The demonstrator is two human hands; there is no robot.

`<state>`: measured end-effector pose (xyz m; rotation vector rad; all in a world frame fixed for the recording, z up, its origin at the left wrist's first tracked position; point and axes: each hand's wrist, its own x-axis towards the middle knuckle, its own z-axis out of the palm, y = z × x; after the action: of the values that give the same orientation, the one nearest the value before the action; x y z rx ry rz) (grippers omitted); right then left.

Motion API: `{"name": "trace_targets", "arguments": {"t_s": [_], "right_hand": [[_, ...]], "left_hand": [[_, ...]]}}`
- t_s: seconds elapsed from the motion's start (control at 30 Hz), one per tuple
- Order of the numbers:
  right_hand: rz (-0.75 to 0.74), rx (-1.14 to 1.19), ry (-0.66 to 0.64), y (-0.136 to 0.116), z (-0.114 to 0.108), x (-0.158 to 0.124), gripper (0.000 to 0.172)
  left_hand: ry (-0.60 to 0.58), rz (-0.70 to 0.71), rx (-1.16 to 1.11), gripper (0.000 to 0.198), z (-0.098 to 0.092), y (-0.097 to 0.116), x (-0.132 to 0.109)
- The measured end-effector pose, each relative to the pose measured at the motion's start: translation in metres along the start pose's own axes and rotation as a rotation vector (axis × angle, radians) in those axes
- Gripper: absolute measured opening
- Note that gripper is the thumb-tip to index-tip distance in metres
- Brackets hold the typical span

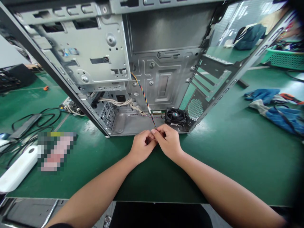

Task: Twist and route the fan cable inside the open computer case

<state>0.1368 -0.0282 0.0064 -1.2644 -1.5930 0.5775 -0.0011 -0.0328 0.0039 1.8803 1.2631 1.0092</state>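
Observation:
An open computer case stands on the green table in front of me. From behind its drive cage hangs a twisted multicoloured cable with a white sleeve partway down. My left hand and my right hand meet at the cable's lower end, both pinched closed on it just outside the case's bottom edge. The cable's tip is hidden by my fingers. Inside, a black fan rests on the case floor close to my right hand. A bundle of pale wires lies at the left.
On the left are a white power strip, black cables and a pixelated flat item. Blue-and-grey gloves lie on the right. A green basket stands farther back. The table's front edge runs beneath my forearms.

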Motion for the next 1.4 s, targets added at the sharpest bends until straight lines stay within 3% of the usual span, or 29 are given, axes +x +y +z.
{"name": "trace_targets", "arguments": {"t_s": [0.7, 1.07, 1.4], "right_hand": [[0.088, 0.079, -0.011, -0.0010, 0.0005, 0.0032, 0.025], [0.054, 0.060, -0.006, -0.0005, -0.0003, 0.0026, 0.023], [0.042, 0.057, -0.018, 0.0001, 0.0015, 0.0012, 0.023]], "left_hand": [[-0.049, -0.082, -0.084, 0.017, -0.0038, -0.0006, 0.0040], [0.079, 0.123, 0.092, 0.015, -0.0005, 0.0012, -0.0029], [0.025, 0.073, 0.097, 0.017, -0.0025, -0.0007, 0.0005]]}}
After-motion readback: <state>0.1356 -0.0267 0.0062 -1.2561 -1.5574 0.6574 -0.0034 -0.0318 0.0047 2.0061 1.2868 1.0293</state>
